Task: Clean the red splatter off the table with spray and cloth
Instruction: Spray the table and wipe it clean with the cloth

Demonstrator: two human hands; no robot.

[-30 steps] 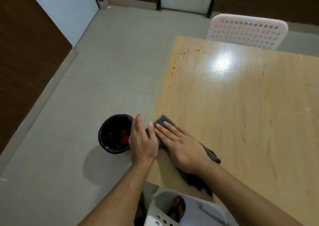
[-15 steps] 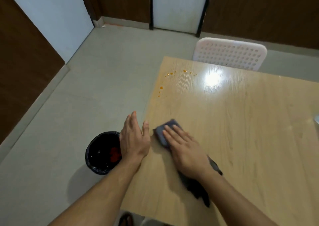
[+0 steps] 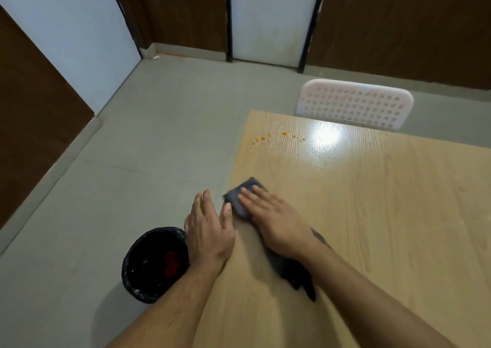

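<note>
We see through one wide-angle head camera, looking forward and steeply down over the tabletop [image 3: 372,214] and floor [image 3: 132,175], close above both forearms, toward the far wall; no second view overlaps

Black-lined bin [image 3: 151,265] on grey floor [image 3: 132,161] beside table edge; white perforated chair [image 3: 354,107] at far side.

Right hand [image 3: 279,225] lay flat on dark cloth [image 3: 245,197], pressing it on table [image 3: 372,228] near table's left edge. Left hand [image 3: 208,230] rested open at that edge, beside cloth. Red drops [image 3: 276,137] sat near table's far left corner. Black bin [image 3: 154,264] stood on floor left of table. White chair [image 3: 354,107] stood behind table.
</note>
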